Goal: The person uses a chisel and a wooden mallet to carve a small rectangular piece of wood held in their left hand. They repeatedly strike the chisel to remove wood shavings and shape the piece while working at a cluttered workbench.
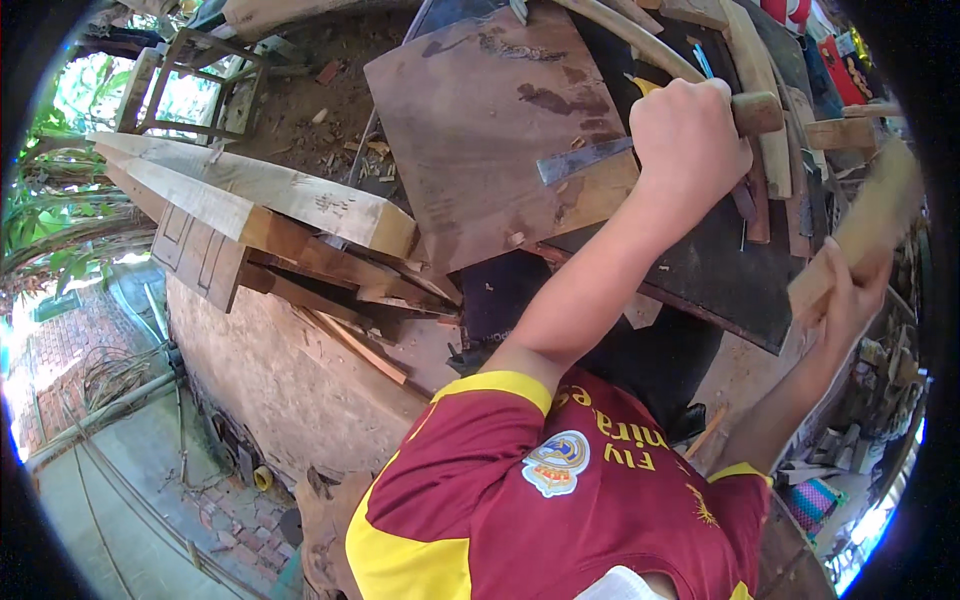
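Note:
My left hand (690, 135) is closed around a chisel whose flat metal blade (582, 161) points left. The butt of its wooden handle (758, 113) sticks out on the right of the fist. Beneath the blade lies a brown wooden board (480, 130), with a lighter tan patch of wood (600, 190) next to the fist. On the right, my right hand (850, 285) grips a thick wooden block (868, 225), raised and tilted, its far end blurred by motion. The block is apart from the chisel handle.
Long timber beams (290, 195) are stacked at the left, above the pale ground. A dark work surface (740, 285) carries wooden strips (765, 130) and a blue pen-like stick (703, 60). A wooden frame (190, 85) stands far left; a woven coloured bag (812, 503) sits lower right.

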Action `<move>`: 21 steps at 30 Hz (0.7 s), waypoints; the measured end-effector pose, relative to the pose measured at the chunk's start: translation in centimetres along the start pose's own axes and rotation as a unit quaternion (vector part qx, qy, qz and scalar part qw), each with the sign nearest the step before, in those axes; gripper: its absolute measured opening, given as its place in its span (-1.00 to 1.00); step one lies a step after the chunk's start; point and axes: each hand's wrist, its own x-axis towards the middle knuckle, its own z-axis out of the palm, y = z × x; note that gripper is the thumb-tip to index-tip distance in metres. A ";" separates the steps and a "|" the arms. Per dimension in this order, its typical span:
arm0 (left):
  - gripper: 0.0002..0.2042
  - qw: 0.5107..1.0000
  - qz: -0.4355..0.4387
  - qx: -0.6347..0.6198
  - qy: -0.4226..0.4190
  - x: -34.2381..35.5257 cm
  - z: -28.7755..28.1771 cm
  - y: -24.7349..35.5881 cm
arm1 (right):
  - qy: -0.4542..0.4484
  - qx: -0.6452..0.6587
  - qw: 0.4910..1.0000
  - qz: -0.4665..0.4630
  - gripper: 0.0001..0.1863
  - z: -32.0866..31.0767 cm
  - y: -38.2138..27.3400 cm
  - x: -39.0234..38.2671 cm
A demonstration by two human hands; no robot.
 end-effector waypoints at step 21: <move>-0.74 0.921 0.054 -0.016 -0.386 -20.2 -11.6 -2.6 | 0.092 0.223 0.969 -0.055 -0.47 4.0 5.4 -14.2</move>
